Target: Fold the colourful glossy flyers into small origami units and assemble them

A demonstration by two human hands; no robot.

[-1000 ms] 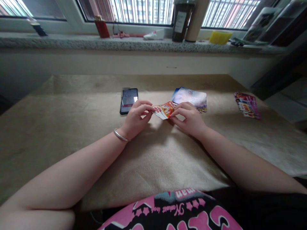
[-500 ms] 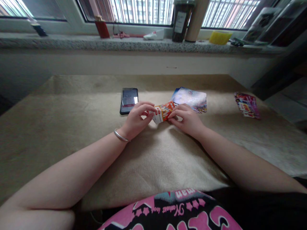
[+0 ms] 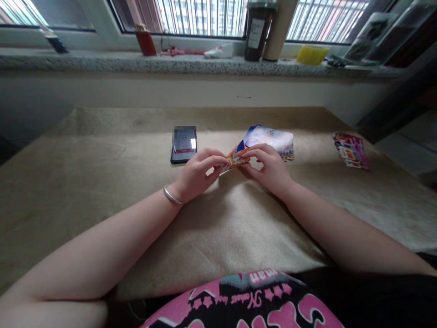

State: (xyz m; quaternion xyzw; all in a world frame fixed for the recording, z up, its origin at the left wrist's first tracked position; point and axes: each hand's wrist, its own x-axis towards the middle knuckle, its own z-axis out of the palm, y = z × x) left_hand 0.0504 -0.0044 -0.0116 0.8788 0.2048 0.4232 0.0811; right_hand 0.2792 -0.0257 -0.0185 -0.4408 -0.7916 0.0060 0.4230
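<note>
A small folded paper leaflet (image 3: 236, 157), printed in red, orange and blue, is pinched between both my hands just above the beige table cover (image 3: 102, 182). My left hand (image 3: 198, 175), with a silver bangle on the wrist, grips the leaflet's left end with its fingertips. My right hand (image 3: 269, 168) curls over the right end, fingers closed on it. Just behind my right hand lies a stack of glossy printed sheets (image 3: 273, 139).
A black phone (image 3: 183, 145) with its screen lit lies behind my left hand. Another colourful leaflet (image 3: 351, 150) lies at the far right of the table. The window sill holds a red cup (image 3: 146, 42), a dark jar (image 3: 256, 32) and a yellow bowl (image 3: 312, 53).
The leaflet has been folded smaller and tilted nearly edge-on. My hands have drawn closer together and moved slightly away from me.
</note>
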